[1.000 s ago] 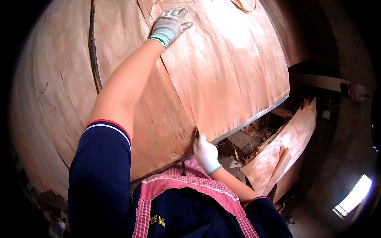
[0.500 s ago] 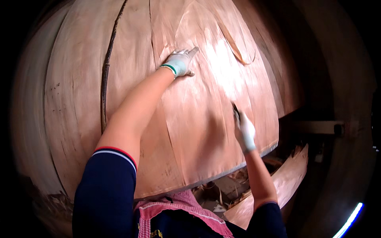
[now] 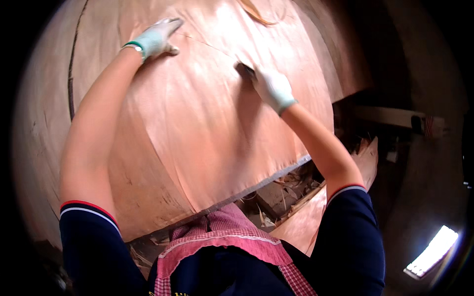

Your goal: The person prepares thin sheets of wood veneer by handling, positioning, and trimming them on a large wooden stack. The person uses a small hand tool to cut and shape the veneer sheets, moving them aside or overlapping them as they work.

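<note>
A large sheet of reddish-brown wood veneer (image 3: 197, 123) spreads in front of me on top of a stack. My left hand (image 3: 157, 38), in a white knit glove with a green cuff edge, lies on its far part with fingers spread. My right hand (image 3: 271, 89), gloved too, is closed around a short dark knife-like tool (image 3: 245, 70); blur hides its exact shape. Its tip is at the veneer surface, to the right of my left hand. A thin dark line runs across the sheet between the left hand and the tool.
A narrow loose veneer strip (image 3: 256, 14) lies on the far part of the sheet. Below the stack's near edge are wood scraps (image 3: 291, 190) and a broad veneer offcut (image 3: 301, 224). A beam (image 3: 385, 116) juts out at the right; a bright light patch (image 3: 432, 251) shows lower right.
My right hand with the tool has moved away from me and left across the veneer. The left hand appears farther left and higher, partly because the view has shifted.
</note>
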Available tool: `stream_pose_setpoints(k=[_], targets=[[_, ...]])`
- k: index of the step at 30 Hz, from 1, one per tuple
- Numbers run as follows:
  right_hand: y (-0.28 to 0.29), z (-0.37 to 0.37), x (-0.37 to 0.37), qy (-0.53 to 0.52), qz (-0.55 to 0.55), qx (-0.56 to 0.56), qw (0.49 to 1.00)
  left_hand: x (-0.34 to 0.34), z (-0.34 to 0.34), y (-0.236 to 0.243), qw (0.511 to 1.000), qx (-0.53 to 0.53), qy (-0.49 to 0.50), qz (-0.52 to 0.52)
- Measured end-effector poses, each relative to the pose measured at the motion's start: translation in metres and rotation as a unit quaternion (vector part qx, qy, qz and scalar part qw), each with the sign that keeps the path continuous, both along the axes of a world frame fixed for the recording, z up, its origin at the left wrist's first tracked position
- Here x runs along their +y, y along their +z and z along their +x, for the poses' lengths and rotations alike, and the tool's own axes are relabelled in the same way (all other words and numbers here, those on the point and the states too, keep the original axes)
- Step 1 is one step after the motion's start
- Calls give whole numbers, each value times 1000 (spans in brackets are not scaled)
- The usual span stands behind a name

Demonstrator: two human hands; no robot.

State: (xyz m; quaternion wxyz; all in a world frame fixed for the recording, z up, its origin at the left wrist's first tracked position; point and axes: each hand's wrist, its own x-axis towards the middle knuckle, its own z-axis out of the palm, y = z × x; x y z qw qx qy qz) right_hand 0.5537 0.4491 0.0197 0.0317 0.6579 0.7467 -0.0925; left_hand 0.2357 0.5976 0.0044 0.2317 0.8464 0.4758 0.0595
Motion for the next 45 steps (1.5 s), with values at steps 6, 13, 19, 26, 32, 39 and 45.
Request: stream_pose_setpoints(k=[6,13,19,26,32,39,45], targets=[[-19,96,-238,-88,2,-214,973,5,14,6,1000,7,-5,-17],[-8,100,-423,-396,-18,87,914,1,5,6,998,52,16,15],[3,93,-163,-317,145,314,883,-65,39,-49,897,241,24,371],[75,81,-100,-225,-66,298,925,-130,91,-8,939,268,76,202],[272,-54,-19,-12,4,373,928,-128,110,-18,906,373,96,177],[383,-127,-17,112,166,491,848,-125,109,4,938,312,124,92],[389,-125,-80,38,165,551,817,-125,84,36,984,135,107,-31]])
